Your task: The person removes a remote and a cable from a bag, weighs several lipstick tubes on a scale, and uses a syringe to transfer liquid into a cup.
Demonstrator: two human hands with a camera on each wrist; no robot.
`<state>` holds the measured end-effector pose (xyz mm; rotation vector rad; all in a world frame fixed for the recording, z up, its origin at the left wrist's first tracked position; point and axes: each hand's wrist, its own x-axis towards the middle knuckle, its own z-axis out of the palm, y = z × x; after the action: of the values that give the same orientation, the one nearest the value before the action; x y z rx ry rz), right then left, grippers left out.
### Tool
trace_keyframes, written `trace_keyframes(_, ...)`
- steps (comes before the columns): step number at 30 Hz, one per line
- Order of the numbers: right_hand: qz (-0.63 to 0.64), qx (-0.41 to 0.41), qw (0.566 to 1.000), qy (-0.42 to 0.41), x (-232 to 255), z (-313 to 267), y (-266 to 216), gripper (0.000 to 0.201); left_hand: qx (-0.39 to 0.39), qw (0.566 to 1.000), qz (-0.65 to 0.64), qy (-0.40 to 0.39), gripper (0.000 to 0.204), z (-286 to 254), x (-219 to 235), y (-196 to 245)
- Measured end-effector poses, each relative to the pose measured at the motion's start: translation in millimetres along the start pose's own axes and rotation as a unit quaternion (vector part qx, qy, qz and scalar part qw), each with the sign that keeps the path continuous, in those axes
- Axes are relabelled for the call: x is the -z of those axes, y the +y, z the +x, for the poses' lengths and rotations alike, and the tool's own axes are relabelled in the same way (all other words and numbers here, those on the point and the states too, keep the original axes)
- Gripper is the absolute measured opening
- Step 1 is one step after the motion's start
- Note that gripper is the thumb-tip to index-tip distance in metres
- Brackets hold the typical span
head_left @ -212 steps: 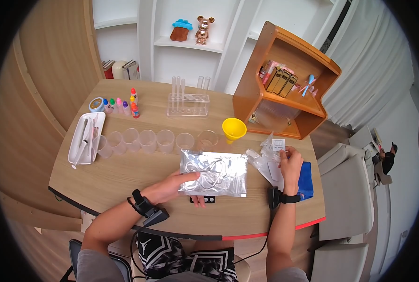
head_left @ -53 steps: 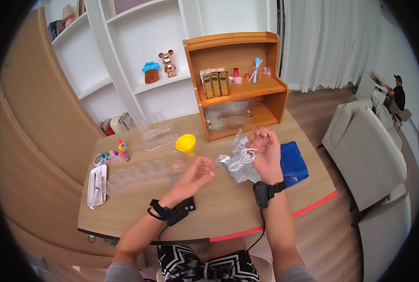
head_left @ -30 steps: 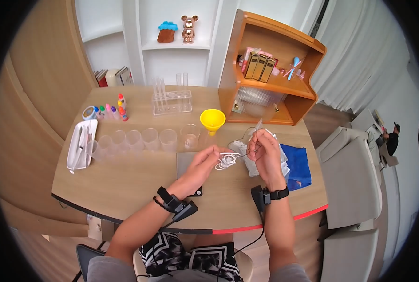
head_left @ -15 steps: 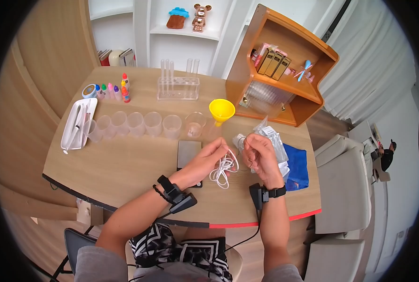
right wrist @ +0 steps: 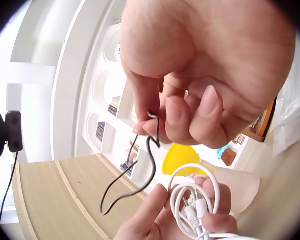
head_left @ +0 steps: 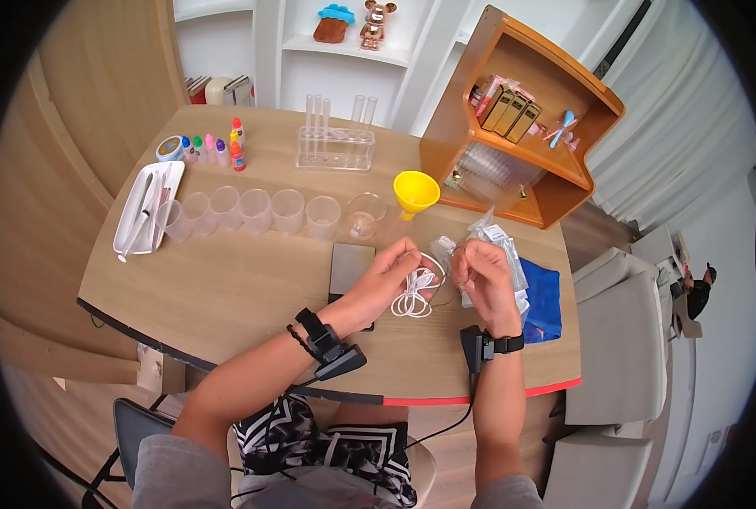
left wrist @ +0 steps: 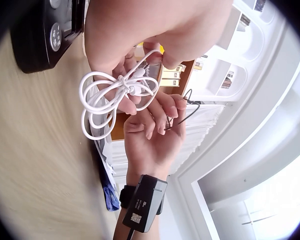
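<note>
Left hand (head_left: pixel 374 288) has the coiled white cable (head_left: pixel 412 299) pinched btwn thumb n fingers, bundle hanging over the tabletop (head_left: pixel 242 297), nearer the person than the yellow funnel (head_left: pixel 416 190). Right hand (head_left: pixel 490 284) is pinching a thin dark wire (right wrist: pixel 152 160) w/ its fingertips, other fingers curled, wire looping out. Clear plastic cups (head_left: pixel 256 212) run left of the funnel, test tube rack (head_left: pixel 336 159) is behind-left of it, plastic bags (head_left: pixel 504 236) front-right.

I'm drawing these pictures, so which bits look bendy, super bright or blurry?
Head view: round black border, wooden wall looks bowed, probably from the lens; left wrist view: glare washes out the lower right, the table's grain looks smeary, the white cable clearer; right wrist view: left side very bright.
</note>
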<state>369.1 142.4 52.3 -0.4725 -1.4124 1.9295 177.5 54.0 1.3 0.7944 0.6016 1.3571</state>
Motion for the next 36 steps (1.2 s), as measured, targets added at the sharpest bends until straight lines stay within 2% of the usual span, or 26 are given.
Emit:
trace_keyframes(2,-0.092,-0.055,0.994,0.003,-0.1,-0.9,-0.1,0.025,0.002,1.0,-0.029,0.006,0.018,0.3,-0.5,-1.2)
trace_keyframes(3,-0.092,-0.055,0.994,0.002,-3.2,0.6,2.4,0.025,0.004,0.998,-0.057,0.01,0.019,0.5,-0.5,-1.6)
trace_keyframes(5,-0.262,0.025,0.964,-0.026,-14.3,2.6,6.7,0.018,0.009,0.998,-0.057,0.01,0.018,0.0,-3.5,1.4)
trace_keyframes(6,-0.231,-0.028,0.972,-0.035,-14.8,2.2,4.3,0.013,0.014,0.998,-0.059,0.009,0.018,-0.5,-5.3,2.6)
trace_keyframes(13,-0.244,-0.046,0.968,-0.032,-12.1,2.1,1.9,0.011,0.028,0.995,-0.091,0.015,0.018,-1.7,-6.7,-1.7)
trace_keyframes(15,-0.251,0.034,0.967,0.023,-0.8,0.4,2.1,0.016,0.028,0.996,-0.078,0.011,0.016,-1.6,-5.5,-1.4)
trace_keyframes(16,-0.252,0.034,0.967,0.024,1.9,-0.6,-1.7,0.016,0.028,0.996,-0.079,0.01,0.016,-1.6,-5.2,-1.3)
trace_keyframes(18,-0.108,0.113,0.981,0.114,8.1,-2.2,-11.1,0.022,-0.002,1.0,-0.006,0.009,0.013,-1.7,-4.5,-1.2)
trace_keyframes(19,-0.109,0.113,0.981,0.113,13.0,-3.3,-15.1,0.022,-0.003,1.0,-0.007,0.009,0.013,-1.6,-3.4,-1.0)
trace_keyframes(21,-0.041,0.094,0.969,0.226,26.7,-5.8,-22.1,0.026,-0.018,0.998,0.058,-0.023,0.009,-1.3,-0.9,-0.6)
trace_keyframes(22,-0.054,0.066,0.962,0.26,35.0,-6.3,-23.9,0.025,-0.018,0.998,0.057,-0.023,0.009,-1.4,-0.8,-0.6)
trace_keyframes(23,-0.054,0.067,0.961,0.261,41.4,-6.5,-21.5,0.025,-0.02,0.998,0.058,-0.03,0.008,-1.2,-1.0,-0.7)
trace_keyframes(24,-0.221,0.056,0.921,0.316,47.2,-6.7,-18.7,0.025,-0.022,0.997,0.058,-0.037,0.007,-0.9,-1.4,-0.8)
trace_keyframes(25,-0.379,0.044,0.851,0.36,54.6,-6.4,-14.6,0.026,-0.022,0.997,0.058,-0.039,0.007,-1.1,-1.6,-0.6)
trace_keyframes(26,-0.485,0.098,0.794,0.354,63.4,-3.2,-8.1,0.027,-0.018,0.997,0.065,-0.039,0.006,-1.6,-1.7,0.0)
trace_keyframes(27,-0.485,0.099,0.793,0.355,72.2,-4.9,-4.7,0.027,-0.015,0.996,0.072,-0.04,0.006,-2.3,-1.6,0.8)
trace_keyframes(29,-0.418,0.175,0.797,0.399,71.6,-5.1,-7.4,0.026,-0.009,0.996,0.078,-0.037,0.006,-3.4,-2.6,3.1)
trace_keyframes(30,-0.419,0.177,0.796,0.398,71.8,-5.7,-11.4,0.026,-0.003,0.996,0.085,-0.033,0.006,-3.2,-3.2,3.9)
trace_keyframes(32,-0.162,0.19,0.873,0.419,70.9,-8.0,-19.3,0.025,-0.006,0.996,0.078,-0.034,0.006,-2.8,-2.6,3.0)
trace_keyframes(33,-0.162,0.19,0.873,0.418,73.7,-10.5,-21.0,0.025,-0.005,0.997,0.072,-0.034,0.006,-3.1,-1.8,2.3)
trace_keyframes(35,-0.254,0.128,0.832,0.476,81.6,-16.1,-24.3,0.027,-0.002,0.997,0.068,-0.032,0.007,-2.9,-0.2,1.3)
trace_keyframes(36,-0.255,0.129,0.831,0.476,85.6,-15.7,-23.5,0.027,0.002,0.997,0.064,-0.031,0.008,-2.7,-0.2,0.8)
